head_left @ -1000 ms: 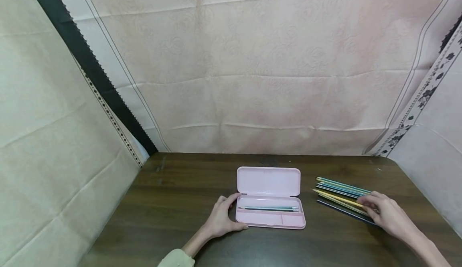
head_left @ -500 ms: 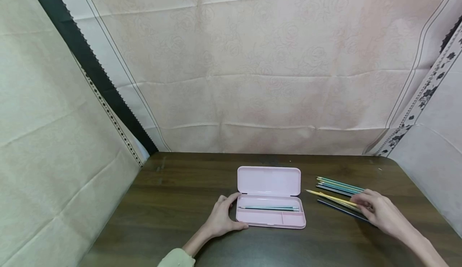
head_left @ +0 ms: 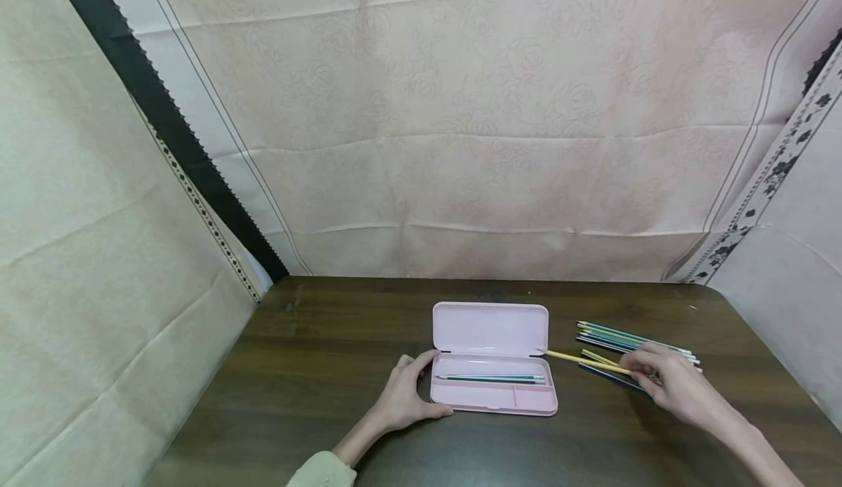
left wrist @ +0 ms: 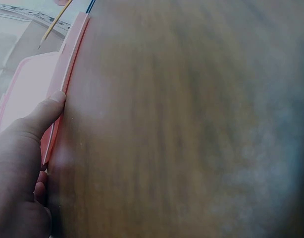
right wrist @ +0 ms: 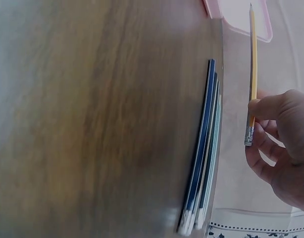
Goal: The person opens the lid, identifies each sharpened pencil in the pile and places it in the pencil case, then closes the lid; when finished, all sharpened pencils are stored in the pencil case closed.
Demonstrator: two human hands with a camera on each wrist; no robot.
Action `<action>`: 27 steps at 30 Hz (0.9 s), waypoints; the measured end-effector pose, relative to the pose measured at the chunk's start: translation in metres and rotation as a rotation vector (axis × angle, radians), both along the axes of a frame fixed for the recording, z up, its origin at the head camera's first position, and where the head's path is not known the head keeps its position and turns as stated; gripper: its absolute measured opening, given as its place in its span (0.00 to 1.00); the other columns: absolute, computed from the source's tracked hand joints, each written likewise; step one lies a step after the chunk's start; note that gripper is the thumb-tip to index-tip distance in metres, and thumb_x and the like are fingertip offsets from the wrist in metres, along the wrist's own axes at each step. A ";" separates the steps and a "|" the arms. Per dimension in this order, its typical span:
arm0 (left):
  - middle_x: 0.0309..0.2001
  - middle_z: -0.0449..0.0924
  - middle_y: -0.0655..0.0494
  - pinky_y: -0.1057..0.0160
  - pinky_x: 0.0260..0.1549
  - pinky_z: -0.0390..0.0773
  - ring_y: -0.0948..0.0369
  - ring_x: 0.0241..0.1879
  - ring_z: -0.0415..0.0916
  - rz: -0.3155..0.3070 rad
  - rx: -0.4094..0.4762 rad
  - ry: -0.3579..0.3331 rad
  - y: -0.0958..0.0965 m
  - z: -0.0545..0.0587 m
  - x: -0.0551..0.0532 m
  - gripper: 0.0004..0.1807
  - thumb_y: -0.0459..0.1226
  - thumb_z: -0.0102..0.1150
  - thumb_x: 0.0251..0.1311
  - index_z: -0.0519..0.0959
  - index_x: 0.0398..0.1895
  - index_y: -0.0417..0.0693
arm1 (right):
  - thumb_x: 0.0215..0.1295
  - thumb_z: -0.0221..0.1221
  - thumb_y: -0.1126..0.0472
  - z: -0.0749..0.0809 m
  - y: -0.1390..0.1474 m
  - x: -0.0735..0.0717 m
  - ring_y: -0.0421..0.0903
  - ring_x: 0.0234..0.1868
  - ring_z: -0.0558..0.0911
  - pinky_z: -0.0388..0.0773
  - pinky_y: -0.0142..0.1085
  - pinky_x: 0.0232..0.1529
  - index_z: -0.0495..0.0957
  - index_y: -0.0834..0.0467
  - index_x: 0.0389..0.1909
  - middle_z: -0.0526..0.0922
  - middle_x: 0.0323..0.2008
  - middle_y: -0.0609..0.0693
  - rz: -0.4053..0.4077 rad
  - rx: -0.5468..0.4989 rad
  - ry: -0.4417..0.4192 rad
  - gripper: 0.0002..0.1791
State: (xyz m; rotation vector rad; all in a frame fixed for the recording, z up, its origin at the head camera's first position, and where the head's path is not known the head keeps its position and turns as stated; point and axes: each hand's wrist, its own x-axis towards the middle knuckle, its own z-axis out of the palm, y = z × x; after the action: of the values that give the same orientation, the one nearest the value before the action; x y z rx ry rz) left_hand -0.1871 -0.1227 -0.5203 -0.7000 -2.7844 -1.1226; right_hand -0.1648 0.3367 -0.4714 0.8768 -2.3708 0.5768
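Note:
An open pink pencil case [head_left: 490, 326] lies on the table with its lid folded back. Several pencils [head_left: 493, 379] rest in its long compartment. My left hand [head_left: 403, 398] grips the case's left end, thumb on the front edge and fingers toward the hinge side; the left wrist view shows the thumb [left wrist: 52, 106] against the pink rim. In my right hand [head_left: 677, 388], thumb and fingers pinch a yellow pencil [right wrist: 253, 64] near its eraser end. The pencil is raised off the table, its sharp tip pointing left, by the case's right side in the head view.
Several loose pencils [head_left: 605, 335], green, blue and dark, lie side by side beneath and behind the right hand. A yellowish one [head_left: 597, 356] is among them. The brown wooden table [head_left: 355, 326] ends at a pale cloth backdrop [head_left: 487, 143].
My right hand has moved left, drawing the yellow pencil away from the loose pencils and lifting it toward the case. The left hand and the case have stayed in place.

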 end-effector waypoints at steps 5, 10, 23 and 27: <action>0.41 0.69 0.56 0.60 0.37 0.69 0.59 0.42 0.65 -0.002 0.000 0.003 0.001 0.001 -0.001 0.50 0.53 0.82 0.38 0.71 0.68 0.51 | 0.36 0.71 0.80 0.001 -0.010 -0.004 0.31 0.29 0.74 0.68 0.23 0.29 0.84 0.54 0.33 0.77 0.30 0.39 0.010 0.001 -0.009 0.23; 0.41 0.68 0.57 0.60 0.37 0.69 0.59 0.42 0.65 -0.002 -0.001 0.008 0.001 0.001 0.000 0.50 0.53 0.83 0.38 0.71 0.68 0.52 | 0.37 0.72 0.81 0.000 -0.022 -0.008 0.32 0.30 0.74 0.68 0.24 0.30 0.83 0.54 0.33 0.78 0.31 0.39 0.022 -0.005 -0.028 0.23; 0.40 0.68 0.57 0.61 0.36 0.69 0.59 0.42 0.65 -0.002 0.006 0.024 -0.001 0.001 0.001 0.50 0.53 0.83 0.38 0.71 0.68 0.51 | 0.43 0.71 0.80 -0.001 -0.053 -0.014 0.32 0.30 0.72 0.72 0.33 0.26 0.83 0.51 0.33 0.75 0.30 0.37 0.045 0.017 -0.134 0.21; 0.40 0.68 0.56 0.61 0.36 0.69 0.59 0.42 0.65 -0.006 0.010 0.021 0.000 0.000 0.001 0.50 0.53 0.83 0.38 0.71 0.68 0.52 | 0.45 0.71 0.79 -0.002 -0.062 -0.015 0.32 0.30 0.72 0.73 0.33 0.27 0.83 0.51 0.33 0.75 0.30 0.37 0.055 0.027 -0.145 0.20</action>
State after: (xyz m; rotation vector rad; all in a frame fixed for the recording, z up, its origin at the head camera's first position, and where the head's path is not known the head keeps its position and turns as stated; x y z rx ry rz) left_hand -0.1858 -0.1224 -0.5202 -0.7151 -2.7588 -1.1230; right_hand -0.1794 0.2748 -0.4735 0.9430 -2.4960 0.6519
